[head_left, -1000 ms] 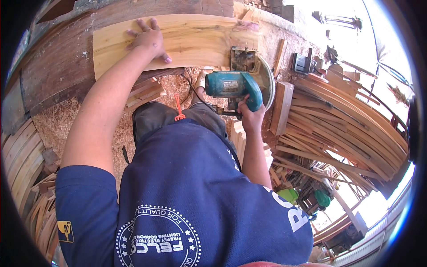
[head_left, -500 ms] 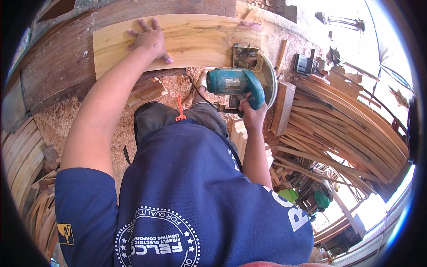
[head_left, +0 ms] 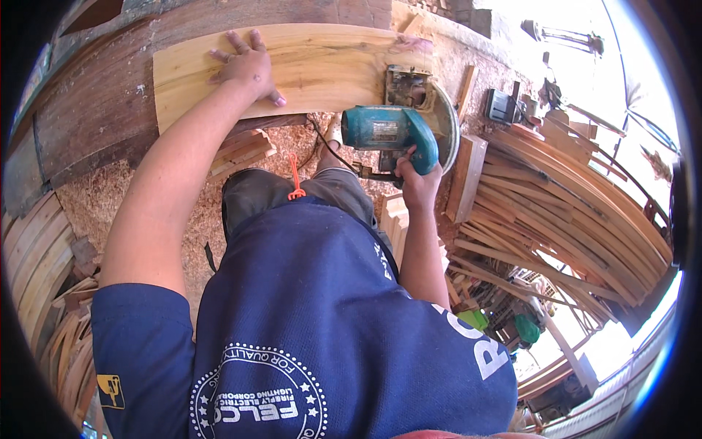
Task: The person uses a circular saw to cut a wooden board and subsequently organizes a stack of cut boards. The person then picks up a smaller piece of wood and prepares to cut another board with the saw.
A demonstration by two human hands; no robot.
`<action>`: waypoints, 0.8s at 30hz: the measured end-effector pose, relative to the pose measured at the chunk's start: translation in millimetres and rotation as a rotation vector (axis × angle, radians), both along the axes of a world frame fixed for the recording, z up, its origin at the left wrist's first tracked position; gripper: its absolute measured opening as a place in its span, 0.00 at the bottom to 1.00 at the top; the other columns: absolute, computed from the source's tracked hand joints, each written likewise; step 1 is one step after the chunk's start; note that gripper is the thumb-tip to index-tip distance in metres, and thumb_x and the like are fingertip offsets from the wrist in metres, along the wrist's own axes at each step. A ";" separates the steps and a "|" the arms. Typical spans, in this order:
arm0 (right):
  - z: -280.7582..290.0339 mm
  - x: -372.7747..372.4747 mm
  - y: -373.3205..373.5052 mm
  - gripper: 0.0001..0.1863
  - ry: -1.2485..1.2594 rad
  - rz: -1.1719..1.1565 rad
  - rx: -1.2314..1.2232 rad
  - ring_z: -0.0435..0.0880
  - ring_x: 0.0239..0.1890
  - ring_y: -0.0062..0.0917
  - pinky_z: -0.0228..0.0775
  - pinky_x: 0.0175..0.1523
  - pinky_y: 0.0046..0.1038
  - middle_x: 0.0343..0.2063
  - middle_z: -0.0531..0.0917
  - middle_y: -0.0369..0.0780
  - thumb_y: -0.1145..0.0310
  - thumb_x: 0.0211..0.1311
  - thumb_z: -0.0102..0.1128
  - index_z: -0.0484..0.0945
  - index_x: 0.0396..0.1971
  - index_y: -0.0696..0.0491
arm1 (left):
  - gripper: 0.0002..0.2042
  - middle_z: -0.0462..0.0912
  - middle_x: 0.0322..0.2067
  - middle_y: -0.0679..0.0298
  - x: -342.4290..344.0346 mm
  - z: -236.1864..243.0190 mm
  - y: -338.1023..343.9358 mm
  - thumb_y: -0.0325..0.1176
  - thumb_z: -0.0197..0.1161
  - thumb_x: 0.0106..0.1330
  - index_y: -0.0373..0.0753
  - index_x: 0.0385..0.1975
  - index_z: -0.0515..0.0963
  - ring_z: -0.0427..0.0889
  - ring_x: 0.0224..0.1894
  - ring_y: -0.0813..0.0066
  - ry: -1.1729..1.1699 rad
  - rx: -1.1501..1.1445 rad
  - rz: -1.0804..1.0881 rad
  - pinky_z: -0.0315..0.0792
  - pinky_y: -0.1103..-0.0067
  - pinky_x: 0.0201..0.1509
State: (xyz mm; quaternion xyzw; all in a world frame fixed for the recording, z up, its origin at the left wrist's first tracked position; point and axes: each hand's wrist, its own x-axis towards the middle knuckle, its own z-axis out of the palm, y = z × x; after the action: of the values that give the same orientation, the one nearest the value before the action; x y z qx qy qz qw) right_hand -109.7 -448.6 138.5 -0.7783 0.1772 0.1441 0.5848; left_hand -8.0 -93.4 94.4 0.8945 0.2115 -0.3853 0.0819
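A wide, pale wooden board [head_left: 329, 62] lies across the worn workbench [head_left: 88, 110]. My left hand [head_left: 246, 69] presses flat on the board's left part, fingers spread. At the board's right end sits a teal circular saw [head_left: 380, 129], its base plate resting on the near edge of the wood. My right hand [head_left: 419, 175] is wrapped round the saw's rear handle. The round guard hides the blade, so I cannot tell whether it turns. A dark cord [head_left: 329, 146] runs from the saw toward my legs.
Long wooden strips [head_left: 563, 212] are stacked at the right, beside a thick timber block [head_left: 466, 179]. Wood shavings [head_left: 110, 197] cover the floor. Short offcuts [head_left: 241, 152] lie below the bench edge, and more planks [head_left: 36, 256] lean at the left.
The saw and my right hand have shifted very slightly upward and to the right. My left hand stays put on the board.
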 end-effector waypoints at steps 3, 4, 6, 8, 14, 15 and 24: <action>-1.9 3.9 -0.4 0.09 0.000 0.003 -0.002 0.79 0.24 0.20 0.72 0.34 0.24 0.25 0.81 0.37 0.80 0.58 0.62 0.78 0.39 0.58 | 0.76 0.28 0.79 0.34 -0.8 -0.4 -0.5 0.53 0.89 0.40 0.42 0.82 0.32 0.40 0.77 0.16 -0.019 0.020 -0.020 0.70 0.29 0.63; -2.7 5.3 -0.6 0.09 0.001 0.004 -0.002 0.79 0.24 0.20 0.72 0.34 0.24 0.25 0.81 0.37 0.80 0.58 0.62 0.78 0.39 0.58 | 0.76 0.28 0.80 0.34 -0.9 -0.5 -0.6 0.52 0.89 0.40 0.43 0.82 0.32 0.40 0.77 0.16 -0.020 0.017 -0.018 0.69 0.29 0.63; -4.5 8.2 -0.3 0.10 -0.002 0.004 0.007 0.78 0.25 0.16 0.70 0.32 0.22 0.25 0.80 0.32 0.78 0.57 0.66 0.79 0.39 0.56 | 0.76 0.28 0.80 0.34 -0.9 -0.2 -0.1 0.52 0.89 0.40 0.43 0.82 0.32 0.40 0.77 0.16 -0.021 0.014 -0.015 0.68 0.28 0.63; -5.0 10.7 0.8 0.10 -0.004 0.001 0.005 0.78 0.24 0.15 0.70 0.32 0.22 0.25 0.80 0.32 0.77 0.57 0.66 0.79 0.39 0.56 | 0.76 0.25 0.80 0.36 -1.0 0.6 0.3 0.53 0.89 0.42 0.45 0.82 0.31 0.37 0.78 0.17 -0.009 -0.011 0.003 0.65 0.28 0.66; -2.3 21.5 5.2 0.10 0.002 0.019 -0.011 0.79 0.25 0.21 0.71 0.34 0.24 0.25 0.81 0.37 0.80 0.58 0.63 0.77 0.40 0.58 | 0.76 0.25 0.80 0.36 1.5 4.1 -0.9 0.52 0.89 0.41 0.44 0.82 0.31 0.37 0.78 0.17 0.012 -0.008 0.008 0.64 0.28 0.66; -2.3 23.4 6.1 0.10 -0.001 0.024 -0.014 0.79 0.25 0.21 0.71 0.34 0.25 0.25 0.81 0.37 0.80 0.58 0.63 0.77 0.40 0.58 | 0.76 0.25 0.80 0.36 1.5 3.9 -0.8 0.52 0.89 0.41 0.44 0.82 0.31 0.37 0.78 0.17 0.011 -0.009 0.007 0.64 0.28 0.66; -6.6 39.3 11.2 0.11 -0.014 0.020 0.017 0.79 0.24 0.21 0.73 0.33 0.24 0.25 0.81 0.38 0.81 0.57 0.63 0.77 0.40 0.59 | 0.76 0.27 0.80 0.35 1.6 5.4 -0.1 0.52 0.89 0.41 0.43 0.82 0.31 0.39 0.78 0.18 0.010 -0.006 0.006 0.65 0.28 0.66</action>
State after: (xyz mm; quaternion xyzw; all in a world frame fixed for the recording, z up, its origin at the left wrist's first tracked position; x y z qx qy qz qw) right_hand -70.5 -437.3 131.9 -0.7762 0.1642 0.1460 0.5910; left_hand -6.4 -93.4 99.8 0.8917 0.2134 -0.3900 0.0846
